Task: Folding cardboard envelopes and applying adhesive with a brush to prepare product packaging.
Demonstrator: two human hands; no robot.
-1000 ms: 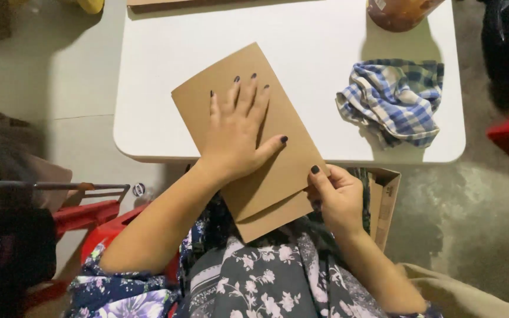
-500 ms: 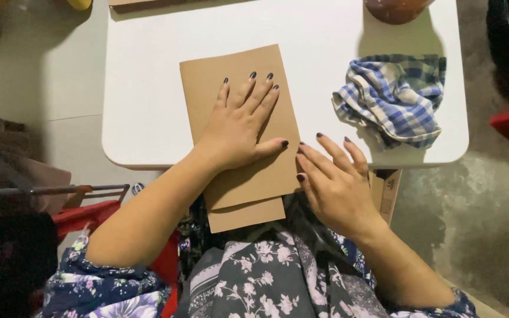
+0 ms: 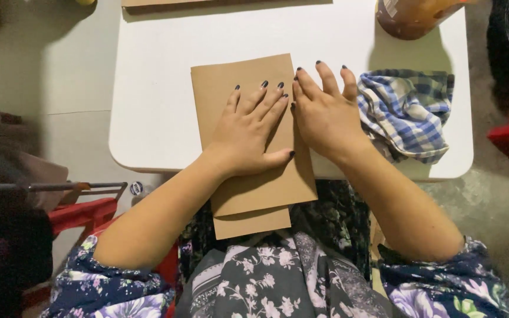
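Note:
A folded sheet of brown paper (image 3: 222, 97) lies on the small white table (image 3: 154, 76), its near end hanging over the table's front edge above my lap. My left hand (image 3: 248, 129) rests flat on the paper's middle, fingers spread. My right hand (image 3: 325, 112) presses flat along the paper's right edge, partly on the table, fingers apart. Neither hand grips anything.
A crumpled blue and white checked cloth (image 3: 410, 115) lies on the table just right of my right hand. A brown round jar (image 3: 410, 17) stands at the far right corner. A flat brown board (image 3: 166, 2) lies at the far edge. Red furniture (image 3: 81, 215) sits at lower left.
The paper was turned square and slid further onto the table. My right hand let go of its lower edge and moved up to lie flat at its right side.

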